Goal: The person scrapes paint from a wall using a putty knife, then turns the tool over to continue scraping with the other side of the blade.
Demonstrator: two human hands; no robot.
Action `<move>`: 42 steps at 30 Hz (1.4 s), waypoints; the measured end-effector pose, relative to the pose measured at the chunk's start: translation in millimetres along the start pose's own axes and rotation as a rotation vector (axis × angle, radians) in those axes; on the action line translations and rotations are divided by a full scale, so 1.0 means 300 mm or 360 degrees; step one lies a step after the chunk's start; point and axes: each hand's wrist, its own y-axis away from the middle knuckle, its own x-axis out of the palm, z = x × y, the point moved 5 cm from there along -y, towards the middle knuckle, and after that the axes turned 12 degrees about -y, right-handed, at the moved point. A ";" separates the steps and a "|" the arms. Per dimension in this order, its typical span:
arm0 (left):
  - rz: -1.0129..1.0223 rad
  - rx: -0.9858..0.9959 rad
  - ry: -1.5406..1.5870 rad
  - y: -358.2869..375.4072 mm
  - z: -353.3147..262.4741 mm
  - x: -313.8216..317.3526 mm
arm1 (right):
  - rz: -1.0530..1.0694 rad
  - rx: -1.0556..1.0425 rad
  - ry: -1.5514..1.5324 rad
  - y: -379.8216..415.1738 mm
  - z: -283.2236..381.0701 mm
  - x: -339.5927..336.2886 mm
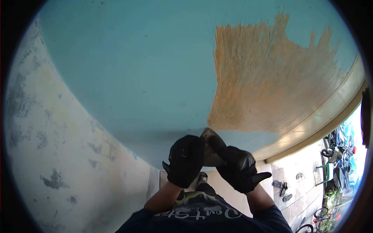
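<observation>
Both my hands wear black gloves and are close together, low in the middle of the view. My left hand is closed at the left edge of a flat, dark, squarish scraper plate. On the other side, my right hand grips the same plate, with a finger lying across its face. The plate's upper corner meets or nearly meets the blue painted surface, just below a brown-orange patch. That patch has ragged, streaked edges. My fingertips are mostly hidden.
A stained whitish wall curves down the left side. At right, a pale ledge borders the blue surface. Beyond it are sandals, a green chair, parked motorbikes and a bicycle on a paved floor.
</observation>
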 end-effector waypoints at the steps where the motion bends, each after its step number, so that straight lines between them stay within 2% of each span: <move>1: -0.0013 0.0102 -0.0064 -0.007 -0.013 -0.001 | -0.0005 -0.0018 -0.0001 -0.013 0.003 -0.005; 3: 0.0142 0.0044 -0.0203 -0.018 -0.013 -0.007 | 0.0012 0.0009 0.0137 -0.018 0.030 -0.011; 5: -0.0050 -0.0018 0.0022 -0.028 -0.016 -0.018 | -0.0106 -0.0099 0.0050 -0.017 0.014 -0.002; 7: 0.0038 0.0063 -0.0174 -0.006 -0.008 -0.010 | -0.0061 -0.0016 0.0060 0.001 0.007 0.008; 9: -0.0131 0.0098 -0.0158 0.009 0.004 0.008 | -0.0125 -0.0050 0.0000 0.002 -0.012 0.019; 13: -0.0007 -0.0071 0.0007 -0.018 -0.016 -0.012 | -0.0156 -0.0078 0.0042 0.000 0.014 0.000; 15: 0.0032 -0.0105 -0.0022 -0.001 0.017 0.005 | -0.0040 0.0040 0.0102 0.005 0.005 0.007; 16: -0.0083 -0.0039 -0.0076 0.008 0.011 0.004 | -0.0052 0.0017 0.0107 -0.017 0.005 0.000; 19: -0.0110 -0.0020 -0.0031 -0.015 0.007 -0.007 | -0.0082 -0.0119 -0.0007 -0.026 0.013 -0.004; 21: -0.0118 0.0018 -0.0101 -0.008 -0.015 -0.012 | -0.0032 -0.0069 -0.0058 -0.011 -0.003 0.005; 23: 0.0099 -0.0061 -0.0137 0.020 0.018 0.018 | -0.0008 0.0135 -0.0037 0.018 -0.022 0.021; 27: 0.0157 -0.0147 -0.0072 0.013 0.014 0.019 | 0.0028 0.0107 -0.0045 0.014 -0.029 0.017; 29: 0.0087 -0.0020 -0.0151 0.019 -0.010 0.014 | -0.0043 -0.0032 -0.0081 0.027 -0.043 0.024; 32: -0.0022 -0.0031 -0.0103 0.031 0.030 0.022 | -0.0030 0.0077 -0.0065 0.026 -0.037 0.032; 35: -0.0001 0.0018 -0.0153 0.016 0.013 0.020 | -0.0028 0.0044 -0.0117 0.019 -0.034 0.025; 42: -0.0016 -0.0156 -0.0075 0.027 0.047 0.032 | -0.0115 -0.0021 -0.0148 0.026 -0.048 0.034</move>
